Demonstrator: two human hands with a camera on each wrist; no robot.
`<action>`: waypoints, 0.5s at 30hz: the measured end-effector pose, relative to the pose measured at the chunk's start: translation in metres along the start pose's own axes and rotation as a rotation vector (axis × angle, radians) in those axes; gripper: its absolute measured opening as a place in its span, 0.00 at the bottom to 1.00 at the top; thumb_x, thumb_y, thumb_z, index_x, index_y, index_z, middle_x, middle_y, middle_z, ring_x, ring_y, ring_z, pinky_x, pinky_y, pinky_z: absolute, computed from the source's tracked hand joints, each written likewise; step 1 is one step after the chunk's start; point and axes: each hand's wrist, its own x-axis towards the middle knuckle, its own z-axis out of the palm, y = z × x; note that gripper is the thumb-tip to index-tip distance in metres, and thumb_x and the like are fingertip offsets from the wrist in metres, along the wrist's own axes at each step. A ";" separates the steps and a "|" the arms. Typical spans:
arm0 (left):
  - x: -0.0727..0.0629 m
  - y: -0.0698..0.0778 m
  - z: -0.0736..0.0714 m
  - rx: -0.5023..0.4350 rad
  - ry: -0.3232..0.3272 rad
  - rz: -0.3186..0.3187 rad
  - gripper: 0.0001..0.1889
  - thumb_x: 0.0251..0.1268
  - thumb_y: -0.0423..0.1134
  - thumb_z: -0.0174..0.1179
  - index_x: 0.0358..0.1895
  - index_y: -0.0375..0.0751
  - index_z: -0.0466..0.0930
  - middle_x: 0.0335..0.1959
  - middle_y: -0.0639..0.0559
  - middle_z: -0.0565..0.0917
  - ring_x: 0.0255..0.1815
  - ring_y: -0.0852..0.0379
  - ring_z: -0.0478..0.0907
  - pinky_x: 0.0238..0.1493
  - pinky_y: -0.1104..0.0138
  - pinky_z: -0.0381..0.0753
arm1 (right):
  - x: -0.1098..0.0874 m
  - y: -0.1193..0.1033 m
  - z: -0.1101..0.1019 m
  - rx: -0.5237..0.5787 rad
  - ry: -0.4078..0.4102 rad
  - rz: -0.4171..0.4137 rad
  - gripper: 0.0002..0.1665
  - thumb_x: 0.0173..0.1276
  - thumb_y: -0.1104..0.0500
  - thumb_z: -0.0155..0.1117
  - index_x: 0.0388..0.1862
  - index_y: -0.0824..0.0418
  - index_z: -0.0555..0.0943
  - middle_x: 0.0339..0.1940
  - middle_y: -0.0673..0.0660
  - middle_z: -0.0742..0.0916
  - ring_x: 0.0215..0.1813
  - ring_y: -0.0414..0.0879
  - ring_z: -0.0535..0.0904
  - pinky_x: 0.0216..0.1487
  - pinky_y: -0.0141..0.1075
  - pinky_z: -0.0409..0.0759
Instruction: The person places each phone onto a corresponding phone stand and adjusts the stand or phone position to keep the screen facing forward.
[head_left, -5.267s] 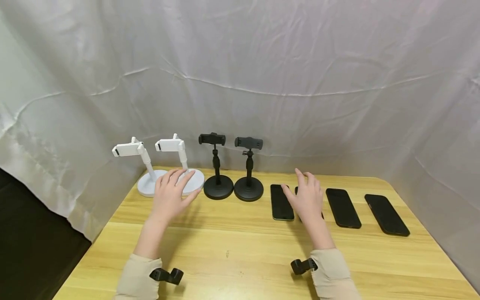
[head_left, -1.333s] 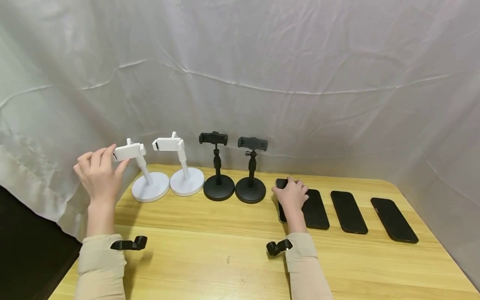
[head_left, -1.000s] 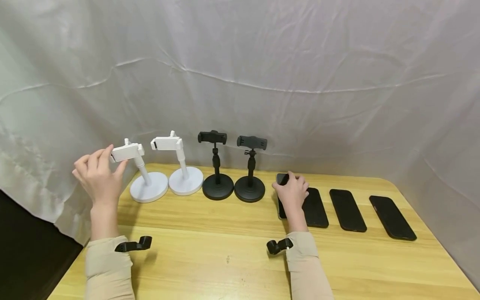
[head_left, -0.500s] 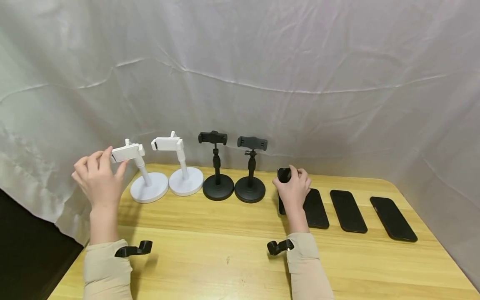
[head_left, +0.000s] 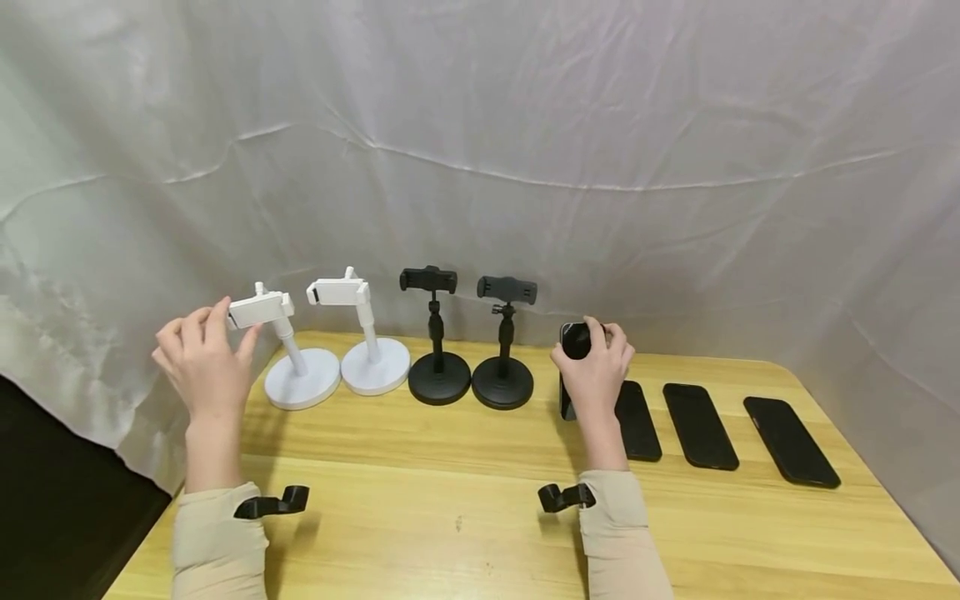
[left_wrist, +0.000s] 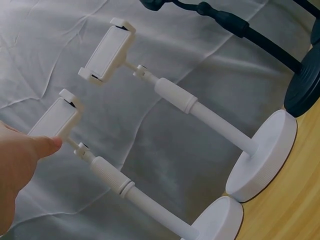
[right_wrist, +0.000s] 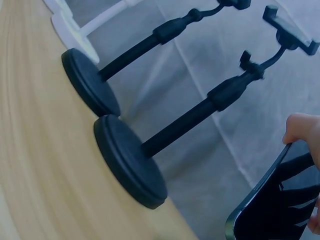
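At the far left, my left hand (head_left: 208, 367) pinches the left end of the clamp on the outermost white phone stand (head_left: 302, 379); in the left wrist view the thumb (left_wrist: 47, 146) lies along the clamp's lower edge. My right hand (head_left: 596, 375) grips a black smartphone (head_left: 574, 340) by its sides, its top end raised off the table. The right wrist view shows that phone's dark, glossy screen (right_wrist: 272, 210) mirroring the fingers. A second white phone stand (head_left: 375, 367) and two black phone stands (head_left: 438, 377) (head_left: 502, 382) stand in the same row, their clamps holding nothing.
Three more black smartphones (head_left: 637, 421) (head_left: 700, 426) (head_left: 791, 442) lie flat on the right of the wooden table (head_left: 420, 533). A pale grey curtain (head_left: 480, 125) hangs behind and at both sides. Each sleeve carries a black wrist camera mount (head_left: 273, 504).
My left hand moved left from over the second white stand to the outermost one's clamp. My right hand took the leftmost smartphone and is tilting it up from the table.
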 end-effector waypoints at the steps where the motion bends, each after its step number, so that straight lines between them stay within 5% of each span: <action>1: 0.000 0.000 0.000 -0.002 0.004 -0.001 0.25 0.60 0.42 0.68 0.60 0.39 0.78 0.53 0.33 0.78 0.55 0.31 0.64 0.52 0.40 0.58 | 0.001 -0.001 -0.001 0.010 0.012 -0.015 0.33 0.54 0.52 0.73 0.60 0.56 0.78 0.60 0.65 0.73 0.58 0.64 0.64 0.53 0.57 0.66; 9: 0.000 -0.002 -0.001 0.024 -0.040 0.011 0.26 0.63 0.47 0.65 0.62 0.38 0.76 0.55 0.32 0.77 0.55 0.30 0.63 0.52 0.39 0.57 | 0.003 -0.011 -0.010 0.064 0.072 -0.090 0.31 0.54 0.52 0.72 0.58 0.55 0.79 0.59 0.64 0.74 0.57 0.64 0.64 0.54 0.56 0.66; 15: -0.001 -0.001 0.003 -0.013 0.032 0.008 0.26 0.57 0.42 0.70 0.59 0.39 0.79 0.52 0.34 0.79 0.53 0.32 0.65 0.51 0.40 0.58 | 0.004 -0.017 -0.017 0.086 0.112 -0.148 0.30 0.53 0.54 0.73 0.57 0.57 0.79 0.59 0.65 0.74 0.56 0.64 0.65 0.54 0.57 0.65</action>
